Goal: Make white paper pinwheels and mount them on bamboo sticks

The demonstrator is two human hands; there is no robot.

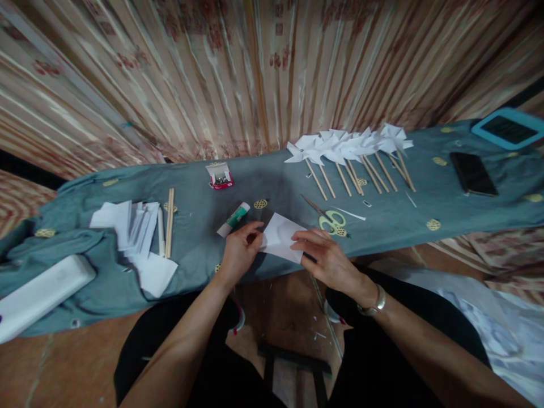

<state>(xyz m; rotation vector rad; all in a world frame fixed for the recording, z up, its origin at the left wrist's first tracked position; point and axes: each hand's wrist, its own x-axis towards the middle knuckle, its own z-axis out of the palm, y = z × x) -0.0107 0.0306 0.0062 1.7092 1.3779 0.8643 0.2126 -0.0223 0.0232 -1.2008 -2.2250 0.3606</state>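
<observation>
A small sheet of white paper (pixel 281 233) lies at the front edge of the cloth-covered table, between my two hands. My left hand (pixel 243 249) pinches its left corner between thumb and fingers. Over the paper's right side rests my right hand (pixel 325 255), its fingers curved and a little apart, touching the edge; its thumb is partly hidden. Just beyond my left hand lies a glue stick (pixel 234 219) with a green and white label. Scissors (pixel 330 219) with yellow-green handles lie beyond my right hand, a thin paper strip (pixel 349 213) beside them.
Several paper pinwheels (pixel 340 148) on wooden sticks lie at the back right. A small open box (pixel 221 177) holds metal pieces. At left are cut papers (pixel 138 221), sticks (pixel 170 221) and a white case (pixel 46 294). A phone (pixel 473 173) and blue-framed tablet (pixel 508 129) lie far right.
</observation>
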